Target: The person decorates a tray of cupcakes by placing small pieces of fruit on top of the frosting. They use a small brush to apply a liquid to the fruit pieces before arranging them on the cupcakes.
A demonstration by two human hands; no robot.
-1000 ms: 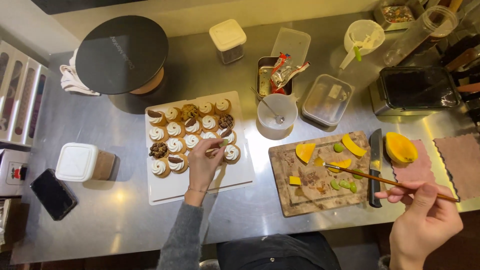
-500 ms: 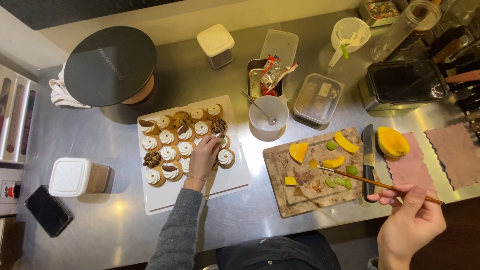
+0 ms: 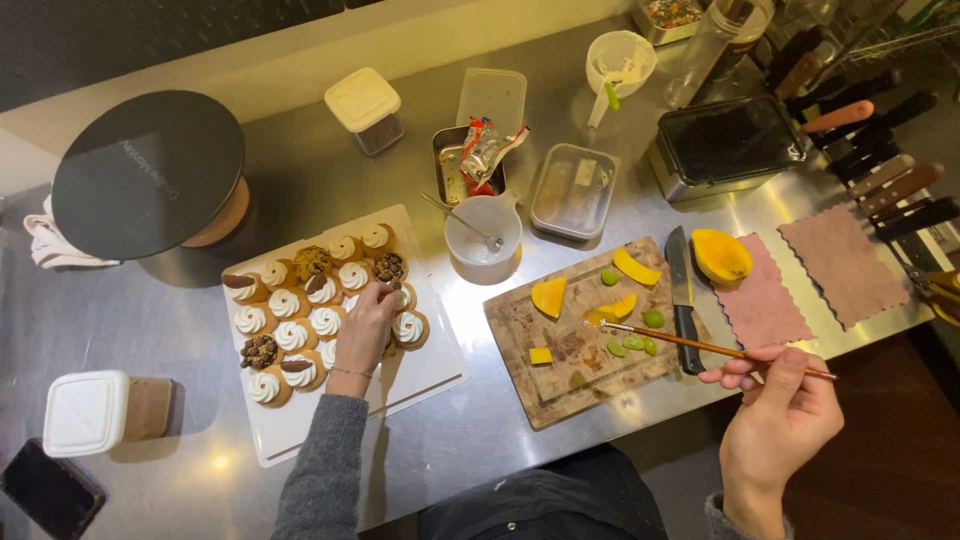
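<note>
My left hand [image 3: 365, 325] rests over a white tray [image 3: 430, 368] of small cream-topped tartlets [image 3: 290, 333], fingertips pinched at one tartlet near the tray's middle; what they pinch is too small to make out. My right hand [image 3: 778, 420] holds long thin tweezers [image 3: 700, 345] whose tips reach over a wooden cutting board [image 3: 560, 375]. On the board lie orange mango pieces [image 3: 548, 296] and small green fruit pieces [image 3: 652, 319].
A black-handled knife [image 3: 682, 300] lies at the board's right edge beside a mango half [image 3: 720, 254] on a pink cloth [image 3: 768, 300]. Behind are a white cup with a spoon [image 3: 482, 230], metal containers [image 3: 573, 192], a black round lid [image 3: 150, 172], and knives [image 3: 880, 170] at right.
The view has shifted slightly. My left hand stays over the tartlets, moving a little up the tray. My right hand keeps the tweezers over the board.
</note>
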